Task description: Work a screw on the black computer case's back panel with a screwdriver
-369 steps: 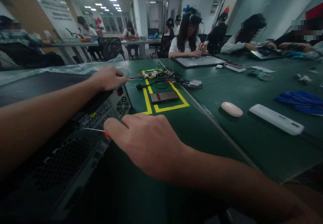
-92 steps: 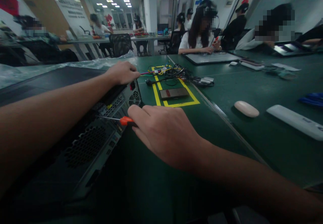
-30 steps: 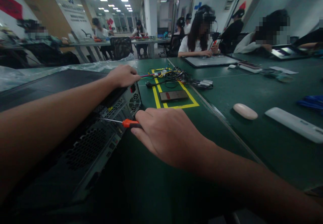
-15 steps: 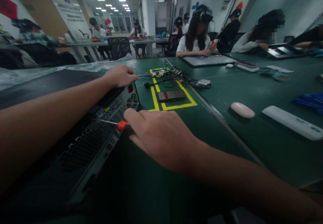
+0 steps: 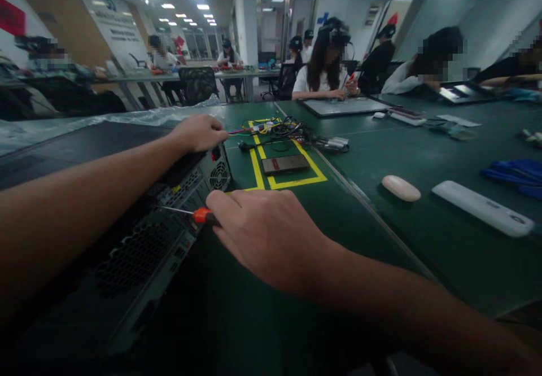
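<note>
A black desktop computer case [image 5: 105, 139] lies on its side at the left, its rear panel with vents and ports facing me. Over its far rear corner my left hand [image 5: 202, 132] is closed on the edge, fingertips partly hidden. My right hand [image 5: 265, 235] is wrapped round the orange and black handle of a screwdriver [image 5: 202, 215]. The thin shaft points left, and its tip meets the rear panel near the expansion slots; the exact contact spot is too dark to make out. A round fan grille [image 5: 219, 175] sits between both hands on that panel.
Beyond the case lie tangled cables [image 5: 292, 130] and a dark flat phone-like device [image 5: 285, 164] inside yellow tape [image 5: 296, 183]. To the right are a pale oval object [image 5: 401, 188], a long white device [image 5: 483, 208] and blue cloth [image 5: 514, 175]. Several people sit at tables beyond.
The view has shifted slightly, so the tabletop things appear a little further left. Both hands keep their holds, and the screwdriver tip stays at about the same place on the panel.
</note>
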`<state>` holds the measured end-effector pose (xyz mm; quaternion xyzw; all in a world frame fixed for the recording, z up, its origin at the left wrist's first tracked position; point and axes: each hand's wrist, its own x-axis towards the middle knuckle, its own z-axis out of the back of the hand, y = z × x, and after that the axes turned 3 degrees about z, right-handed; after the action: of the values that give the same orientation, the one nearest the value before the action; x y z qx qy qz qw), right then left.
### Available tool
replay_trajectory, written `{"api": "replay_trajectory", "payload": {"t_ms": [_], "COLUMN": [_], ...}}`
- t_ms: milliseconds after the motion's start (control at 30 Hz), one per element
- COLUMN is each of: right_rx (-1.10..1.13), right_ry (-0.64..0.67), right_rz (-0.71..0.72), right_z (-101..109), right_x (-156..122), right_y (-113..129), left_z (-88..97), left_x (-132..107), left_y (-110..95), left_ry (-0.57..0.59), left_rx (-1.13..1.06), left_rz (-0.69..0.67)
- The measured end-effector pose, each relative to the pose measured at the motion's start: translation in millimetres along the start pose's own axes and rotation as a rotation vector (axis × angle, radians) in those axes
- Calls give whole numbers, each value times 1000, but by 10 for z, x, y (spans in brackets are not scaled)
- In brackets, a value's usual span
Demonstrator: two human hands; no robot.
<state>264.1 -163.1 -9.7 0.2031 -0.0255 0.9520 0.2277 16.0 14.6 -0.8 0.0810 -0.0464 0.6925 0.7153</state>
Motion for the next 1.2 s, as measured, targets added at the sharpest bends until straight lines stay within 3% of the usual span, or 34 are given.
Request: {"api": "replay_trajectory", "payload": {"t_ms": [700, 1200], "right_rx": [-5, -76], "right_ry": [-21, -69], "right_rz": [-39, 31], "right_z": [-57, -68], "right_x": [-2, -10], "right_y": [26, 4], "left_z": [18, 35], "left_x": [3, -15], "left_y": [1, -26], "left_ry": [6, 37], "left_rx": [-30, 15], "left_rz": [22, 21]}}
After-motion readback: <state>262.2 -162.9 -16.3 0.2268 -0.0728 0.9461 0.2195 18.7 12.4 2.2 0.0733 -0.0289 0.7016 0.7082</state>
